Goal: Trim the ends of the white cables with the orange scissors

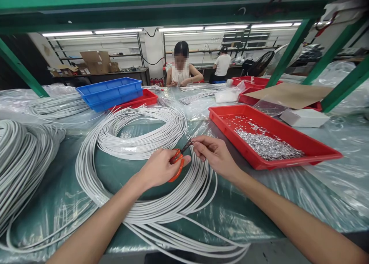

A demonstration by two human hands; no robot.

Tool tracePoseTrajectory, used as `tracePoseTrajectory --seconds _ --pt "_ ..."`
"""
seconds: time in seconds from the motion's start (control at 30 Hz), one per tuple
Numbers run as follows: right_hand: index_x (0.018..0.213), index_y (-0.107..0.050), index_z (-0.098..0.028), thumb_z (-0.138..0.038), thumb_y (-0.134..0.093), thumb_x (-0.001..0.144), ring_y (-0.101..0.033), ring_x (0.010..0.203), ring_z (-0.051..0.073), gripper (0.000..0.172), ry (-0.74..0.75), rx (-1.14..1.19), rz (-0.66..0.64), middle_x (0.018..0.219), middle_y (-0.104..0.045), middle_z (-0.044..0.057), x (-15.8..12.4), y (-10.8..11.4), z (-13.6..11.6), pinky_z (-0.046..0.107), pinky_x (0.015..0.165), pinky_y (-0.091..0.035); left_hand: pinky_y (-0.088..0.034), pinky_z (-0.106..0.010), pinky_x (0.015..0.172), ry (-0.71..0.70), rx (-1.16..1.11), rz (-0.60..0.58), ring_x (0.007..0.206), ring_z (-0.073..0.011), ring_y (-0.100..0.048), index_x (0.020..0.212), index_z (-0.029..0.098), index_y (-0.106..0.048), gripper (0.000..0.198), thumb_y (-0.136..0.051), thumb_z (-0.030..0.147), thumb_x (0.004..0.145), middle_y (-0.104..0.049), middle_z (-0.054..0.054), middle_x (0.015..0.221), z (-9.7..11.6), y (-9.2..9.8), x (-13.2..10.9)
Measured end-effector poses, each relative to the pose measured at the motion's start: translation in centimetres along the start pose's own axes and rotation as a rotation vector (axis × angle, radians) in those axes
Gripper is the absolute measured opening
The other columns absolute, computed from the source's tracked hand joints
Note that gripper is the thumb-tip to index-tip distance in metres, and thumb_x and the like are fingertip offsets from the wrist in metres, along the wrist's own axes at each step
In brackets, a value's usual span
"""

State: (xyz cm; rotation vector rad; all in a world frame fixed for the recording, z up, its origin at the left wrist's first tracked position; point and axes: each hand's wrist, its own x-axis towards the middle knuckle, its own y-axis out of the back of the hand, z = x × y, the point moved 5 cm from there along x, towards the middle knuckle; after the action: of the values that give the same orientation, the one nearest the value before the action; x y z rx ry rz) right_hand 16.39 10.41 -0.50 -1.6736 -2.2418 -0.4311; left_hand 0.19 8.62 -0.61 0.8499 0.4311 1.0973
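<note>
My left hand (163, 166) is closed around orange-handled scissors (176, 164), whose dark blades point up and to the right. At the blade tips, my right hand (211, 154) pinches with thumb and forefinger; whatever is between those fingertips is too small to make out. Both hands are above a large loose coil of white cable (98, 179), and several cable ends lie just under my right hand. Behind it, a second white cable coil (138, 144) overlaps the first. To the right of my right hand stands a red tray (230, 144) holding many small shiny metal pieces (268, 144).
A thick cable bundle (25, 171) fills the left side. Farther back sit a blue bin (111, 94), a red bin (147, 97) and a white box (304, 117). Green frame posts (291, 52) rise at both sides. A person (181, 69) works across the table.
</note>
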Motion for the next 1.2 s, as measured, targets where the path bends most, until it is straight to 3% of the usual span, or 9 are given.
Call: tracePoseTrajectory --seconds 0.37,0.67,1.2 --pt "0.087 -0.068 -0.014 -0.031 -0.061 0.089 -0.042 0.048 0.008 0.019 0.034 -0.097 -0.036 0.059 -0.051 -0.003 0.17 0.1 -0.27 0.023 0.046 -0.034 -0.02 -0.025 0.05 -0.006 0.058 0.007 0.054 -0.0095 -0.027 0.059 0.018 -0.034 0.046 -0.05 0.049 0.089 -0.035 0.004 0.054 -0.07 0.26 -0.17" --pt "0.084 -0.065 -0.014 -0.039 -0.059 0.09 -0.043 0.05 0.009 0.026 -0.034 -0.078 -0.181 0.06 -0.051 -0.003 -0.01 -0.29 -0.01 0.023 0.046 -0.034 -0.02 -0.025 0.05 -0.029 0.028 -0.041 0.055 -0.0098 -0.026 0.061 0.019 -0.034 0.044 -0.051 0.048 0.088 -0.033 0.005 0.055 -0.16 0.01 -0.17" --pt "0.076 -0.06 -0.015 -0.047 -0.06 0.09 -0.042 0.05 0.009 0.034 -0.097 -0.061 -0.233 0.057 -0.047 -0.004 0.08 -0.4 0.11 0.022 0.047 -0.034 -0.021 -0.024 0.048 0.011 -0.092 -0.119 0.055 -0.0095 -0.022 0.062 0.019 -0.034 0.047 -0.049 0.055 0.087 -0.027 0.005 0.056 -0.26 -0.36 -0.34"
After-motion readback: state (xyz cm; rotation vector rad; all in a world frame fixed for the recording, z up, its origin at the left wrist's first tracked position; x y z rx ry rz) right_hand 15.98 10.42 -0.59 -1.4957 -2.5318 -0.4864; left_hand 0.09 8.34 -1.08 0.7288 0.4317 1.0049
